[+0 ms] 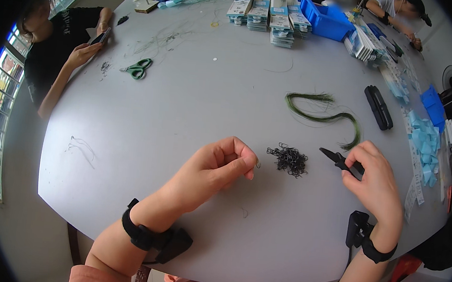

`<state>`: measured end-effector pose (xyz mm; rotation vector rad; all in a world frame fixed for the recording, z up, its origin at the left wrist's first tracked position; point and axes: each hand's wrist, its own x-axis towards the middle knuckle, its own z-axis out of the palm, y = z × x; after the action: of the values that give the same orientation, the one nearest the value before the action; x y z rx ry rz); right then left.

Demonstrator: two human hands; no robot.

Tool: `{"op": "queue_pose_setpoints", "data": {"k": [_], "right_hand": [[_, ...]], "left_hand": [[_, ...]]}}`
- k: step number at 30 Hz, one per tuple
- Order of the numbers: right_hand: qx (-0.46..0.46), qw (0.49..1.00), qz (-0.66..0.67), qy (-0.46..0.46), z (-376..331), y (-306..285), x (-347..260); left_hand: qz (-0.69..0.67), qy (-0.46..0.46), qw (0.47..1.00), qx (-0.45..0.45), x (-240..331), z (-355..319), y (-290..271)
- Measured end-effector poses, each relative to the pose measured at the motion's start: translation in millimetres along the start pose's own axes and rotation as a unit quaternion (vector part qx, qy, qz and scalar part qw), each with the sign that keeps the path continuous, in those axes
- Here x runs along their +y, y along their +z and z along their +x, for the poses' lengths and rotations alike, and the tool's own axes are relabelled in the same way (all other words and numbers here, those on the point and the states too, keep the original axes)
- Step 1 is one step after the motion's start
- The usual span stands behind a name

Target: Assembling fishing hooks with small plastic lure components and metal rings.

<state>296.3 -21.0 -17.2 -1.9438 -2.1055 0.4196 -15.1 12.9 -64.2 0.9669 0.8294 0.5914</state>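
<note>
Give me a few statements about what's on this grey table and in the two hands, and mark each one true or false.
1. The right hand holds small black pliers. True.
2. The left hand rests flat and open on the round grey table. False: its fingers are pinched together on a tiny dark hook.
3. A heap of small black wire hooks lies between the two hands. True.
4. The green-handled scissors lie beside the right hand. False: they lie far off on the left side of the table, near a seated person.
5. A curved bundle of thin green strands lies beyond the heap. True.
</note>
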Motion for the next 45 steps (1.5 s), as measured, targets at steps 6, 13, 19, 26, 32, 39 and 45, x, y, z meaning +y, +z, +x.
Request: {"op": "queue_pose_setpoints", "data": {"k": [6,13,19,26,32,39,45], "right_hand": [[-0.009,0.983,0.162,-0.089,-2.6,10.1,-33.2],[-0.005,0.978,0.124,-0.165,-1.7,22.0,-42.7],[-0.006,0.984,0.095,-0.152,-5.2,19.4,-44.6],[0.01,0.981,0.086,-0.176,-10.0,15.0,-44.8],[0.036,0.978,0.088,-0.184,-19.4,3.9,-47.8],[0.064,0.982,0.083,-0.159,-19.0,1.5,-48.7],[0.047,0.98,0.096,-0.166,-17.7,9.4,-52.7]], "left_hand": [[0.069,0.03,0.997,0.032,3.3,-3.2,5.9],[0.077,0.026,0.996,0.028,4.1,-1.4,4.2],[0.087,0.046,0.995,0.025,1.4,0.9,5.2],[0.08,0.025,0.995,0.044,-0.1,1.7,1.2],[0.061,0.022,0.996,0.065,0.8,9.4,10.0],[0.051,0.0,0.997,0.056,3.2,9.9,15.3],[-0.003,-0.007,1.0,0.029,5.5,4.9,9.3]]}}
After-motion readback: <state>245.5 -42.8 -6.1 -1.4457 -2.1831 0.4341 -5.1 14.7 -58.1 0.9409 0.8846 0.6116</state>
